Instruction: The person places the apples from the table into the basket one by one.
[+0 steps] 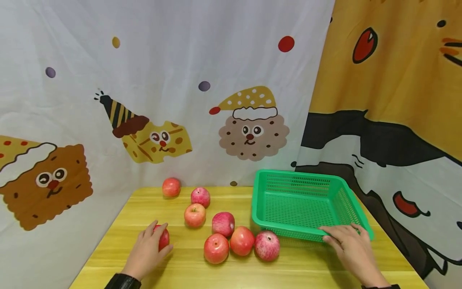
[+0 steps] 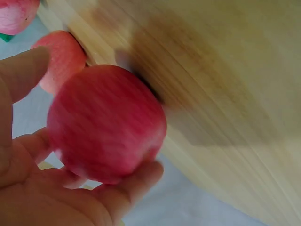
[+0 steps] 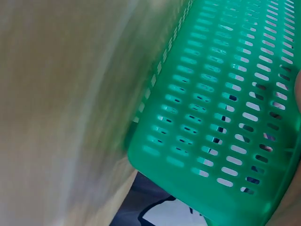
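Note:
At the table's left side, my left hand (image 1: 146,249) grips a red apple (image 2: 108,125). Its fingers wrap the apple's far side, and the thumb lies on the near side. Across the table, my right hand (image 1: 351,249) holds the front rim of a green plastic basket (image 1: 296,230) near its right corner, with fingers over the rim and thumb below. Slotted basket wall fills much of the right wrist view, where only a sliver of the hand shows at the right edge. Nothing lies in the basket.
Between the hands, several apples form a loose cluster, among them a speckled apple (image 1: 267,245) close to the basket's front left corner. Farther back sits another apple (image 1: 171,187) at the table's rear edge. A printed cloth (image 1: 173,60) hangs behind the wooden table (image 1: 187,273).

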